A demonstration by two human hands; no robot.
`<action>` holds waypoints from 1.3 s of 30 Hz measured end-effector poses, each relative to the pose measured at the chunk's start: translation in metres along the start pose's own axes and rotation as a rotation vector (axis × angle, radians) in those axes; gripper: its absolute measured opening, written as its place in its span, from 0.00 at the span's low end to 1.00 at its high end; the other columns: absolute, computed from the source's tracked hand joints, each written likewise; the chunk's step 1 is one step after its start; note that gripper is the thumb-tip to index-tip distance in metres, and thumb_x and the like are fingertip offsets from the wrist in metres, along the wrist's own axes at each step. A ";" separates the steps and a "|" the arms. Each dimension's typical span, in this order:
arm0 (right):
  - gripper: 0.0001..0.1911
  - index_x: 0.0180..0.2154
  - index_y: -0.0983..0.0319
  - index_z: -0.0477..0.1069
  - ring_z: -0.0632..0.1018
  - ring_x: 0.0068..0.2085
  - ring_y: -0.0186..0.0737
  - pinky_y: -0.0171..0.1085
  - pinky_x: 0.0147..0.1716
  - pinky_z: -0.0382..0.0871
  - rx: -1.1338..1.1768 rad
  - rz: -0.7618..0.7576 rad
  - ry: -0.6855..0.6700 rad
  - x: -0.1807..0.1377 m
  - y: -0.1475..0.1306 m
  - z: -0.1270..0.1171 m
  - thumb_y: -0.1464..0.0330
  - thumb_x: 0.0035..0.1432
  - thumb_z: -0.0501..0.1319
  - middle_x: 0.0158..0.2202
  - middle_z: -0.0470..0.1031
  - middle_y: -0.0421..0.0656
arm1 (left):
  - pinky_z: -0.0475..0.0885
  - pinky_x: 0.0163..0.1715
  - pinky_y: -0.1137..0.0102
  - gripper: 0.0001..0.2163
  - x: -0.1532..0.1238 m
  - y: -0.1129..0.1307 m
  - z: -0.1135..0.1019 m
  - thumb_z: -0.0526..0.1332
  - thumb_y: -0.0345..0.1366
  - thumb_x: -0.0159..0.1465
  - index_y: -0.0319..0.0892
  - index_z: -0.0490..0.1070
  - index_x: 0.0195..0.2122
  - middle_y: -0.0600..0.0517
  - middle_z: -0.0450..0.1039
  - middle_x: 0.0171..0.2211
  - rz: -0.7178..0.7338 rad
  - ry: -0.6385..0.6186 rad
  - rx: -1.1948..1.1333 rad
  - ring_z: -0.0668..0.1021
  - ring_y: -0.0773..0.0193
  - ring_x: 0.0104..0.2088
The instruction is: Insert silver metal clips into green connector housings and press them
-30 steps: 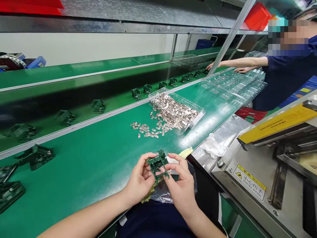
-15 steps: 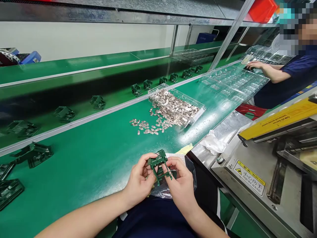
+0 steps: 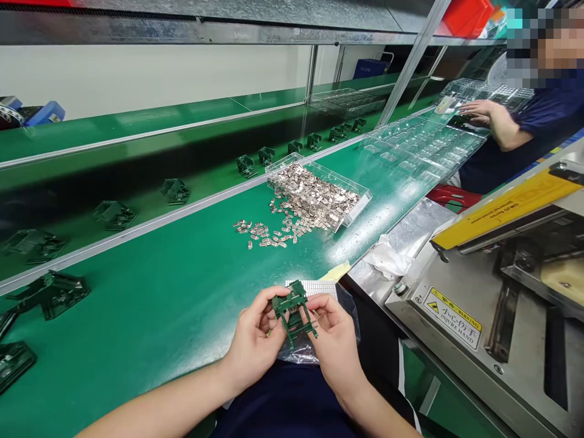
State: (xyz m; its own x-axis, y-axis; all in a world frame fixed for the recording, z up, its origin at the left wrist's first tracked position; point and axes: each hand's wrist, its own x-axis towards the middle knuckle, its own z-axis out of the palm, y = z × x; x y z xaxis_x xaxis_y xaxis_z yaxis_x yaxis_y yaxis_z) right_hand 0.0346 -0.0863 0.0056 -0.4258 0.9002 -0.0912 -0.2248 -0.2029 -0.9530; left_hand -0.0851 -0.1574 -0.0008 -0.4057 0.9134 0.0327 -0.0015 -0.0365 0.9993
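Note:
A small dark green plastic frame part [image 3: 292,311] is held between both hands just off the near edge of the green table [image 3: 173,298]. My left hand [image 3: 253,340] pinches its left side, fingers curled. My right hand [image 3: 335,344] grips its right side with thumb and fingers closed. Under the hands lies a clear plastic bag [image 3: 301,351] and a small ribbed silver piece [image 3: 314,287].
A clear tray [image 3: 360,198] of small metal clips [image 3: 314,194] sits mid-table, with loose clips [image 3: 267,234] spilled beside it. Green frame parts [image 3: 173,190] ride the conveyor behind. Clear blister trays [image 3: 420,149] and a co-worker's hand [image 3: 477,111] are far right. A metal machine [image 3: 493,286] stands at right.
The view shifted slightly left and down. My hands turned the green part a little and stayed in place. The co-worker's arm drew back from the belt to the trays.

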 end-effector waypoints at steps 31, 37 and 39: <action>0.19 0.25 0.63 0.74 0.70 0.22 0.32 0.33 0.23 0.66 0.156 0.402 -0.209 0.015 0.076 -0.053 0.55 0.41 0.74 0.21 0.72 0.40 | 0.73 0.40 0.75 0.16 0.063 -0.033 0.052 0.57 0.26 0.60 0.43 0.64 0.50 0.51 0.75 0.41 0.139 0.148 0.153 0.79 0.68 0.38; 0.20 0.25 0.63 0.73 0.68 0.18 0.33 0.35 0.19 0.67 -0.053 0.336 -0.178 0.021 0.105 -0.065 0.51 0.45 0.68 0.19 0.70 0.40 | 0.73 0.39 0.75 0.17 0.069 -0.030 0.053 0.56 0.25 0.59 0.43 0.64 0.50 0.53 0.75 0.39 0.168 0.144 0.238 0.78 0.70 0.35; 0.18 0.24 0.63 0.75 0.69 0.18 0.34 0.35 0.18 0.67 -0.184 0.304 -0.191 0.022 0.102 -0.075 0.54 0.47 0.67 0.19 0.72 0.42 | 0.72 0.37 0.75 0.17 0.075 -0.030 0.053 0.56 0.25 0.59 0.43 0.65 0.50 0.53 0.75 0.37 0.179 0.149 0.274 0.77 0.70 0.32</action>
State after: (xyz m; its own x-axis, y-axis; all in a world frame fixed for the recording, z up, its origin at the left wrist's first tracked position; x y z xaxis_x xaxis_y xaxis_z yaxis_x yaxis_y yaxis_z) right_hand 0.0678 -0.0589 -0.1151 -0.6078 0.7186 -0.3380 0.0896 -0.3609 -0.9283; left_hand -0.0669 -0.0660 -0.0273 -0.5064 0.8325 0.2249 0.3183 -0.0619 0.9460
